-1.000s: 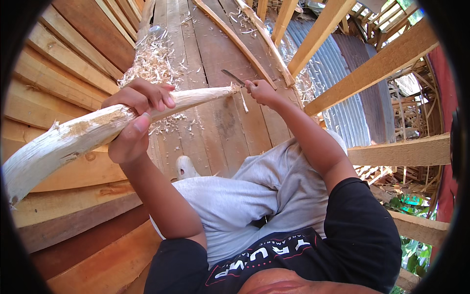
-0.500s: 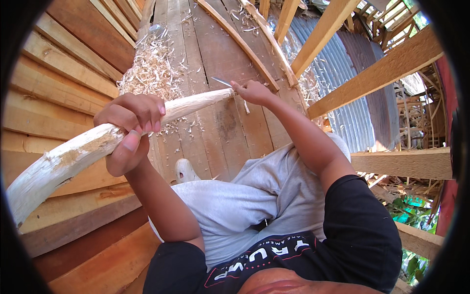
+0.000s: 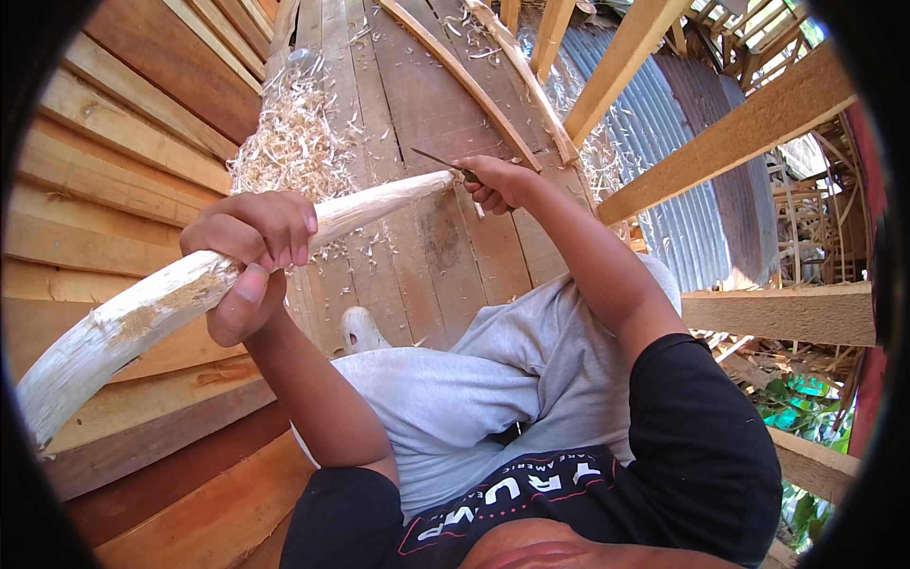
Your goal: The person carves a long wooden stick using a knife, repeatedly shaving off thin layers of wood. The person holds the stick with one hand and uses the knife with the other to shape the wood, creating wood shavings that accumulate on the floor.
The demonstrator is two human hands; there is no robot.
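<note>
A long, pale, peeled wooden pole (image 3: 142, 302) runs from the lower left toward the middle of the view, with a few brown patches on its surface. My left hand (image 3: 251, 254) is wrapped around it, thumb underneath. At the pole's thin far end, my right hand (image 3: 495, 182) grips a knife (image 3: 432, 158) whose dark blade points to the left, just above the tip. The handle is mostly hidden in my fingers. A small pale shaving (image 3: 479, 208) hangs or lies below that end; I cannot tell which.
A heap of wood shavings (image 3: 294, 142) lies on the plank floor (image 3: 417, 275) against the board wall (image 3: 114, 199) at left. Two long wood strips (image 3: 464, 81) lie ahead. To the right stand railing beams (image 3: 730, 133), with corrugated metal sheets (image 3: 654, 123) beyond.
My right hand has rolled over, so its curled fingers show and the blade looks dark instead of bright. The pole and my left hand have shifted only slightly.
</note>
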